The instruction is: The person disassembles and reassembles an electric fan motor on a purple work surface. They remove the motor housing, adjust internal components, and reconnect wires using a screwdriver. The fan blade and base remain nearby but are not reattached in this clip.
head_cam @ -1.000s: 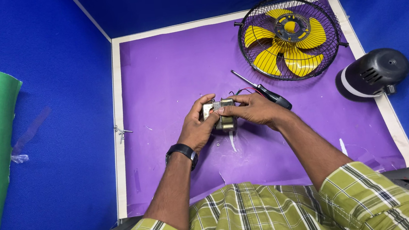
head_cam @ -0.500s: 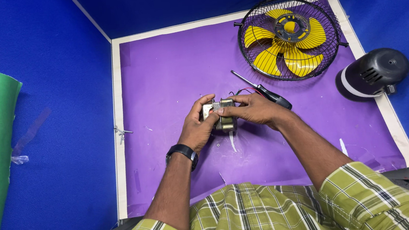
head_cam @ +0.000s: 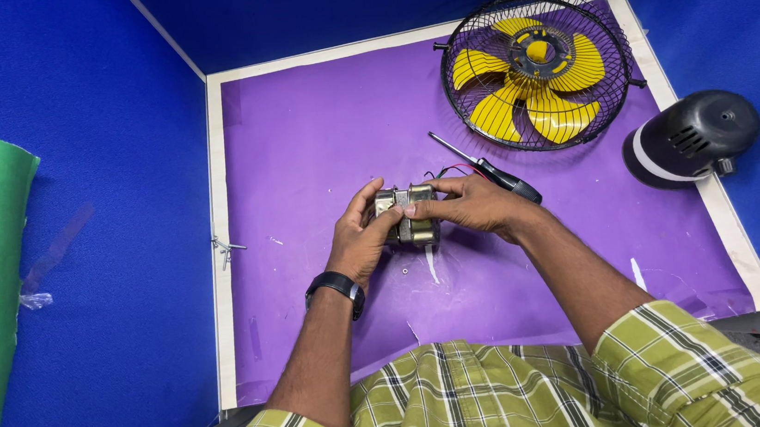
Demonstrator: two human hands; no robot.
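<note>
We hold a small motor over the bench.
Our left hand [head_cam: 359, 239] and right hand [head_cam: 472, 203] both pinch the motor [head_cam: 408, 215]; beyond it, a screwdriver [head_cam: 487, 168] and a cage [head_cam: 535, 68] enclosing yellow blades [head_cam: 565, 112].

Our left hand [head_cam: 362, 238] and right hand [head_cam: 468, 207] cover much of the small metal motor [head_cam: 408, 218]. Its thin wires at one o'clock are too small to tell.

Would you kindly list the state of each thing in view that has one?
Motor: held above the mat, gripped by both hands.
Left hand: closed on motor.
Right hand: closed on motor.
Screwdriver: lying flat on mat, untouched.
Fan cage: lying flat, yellow blades inside.
Black housing: on its side, off the mat.
</note>
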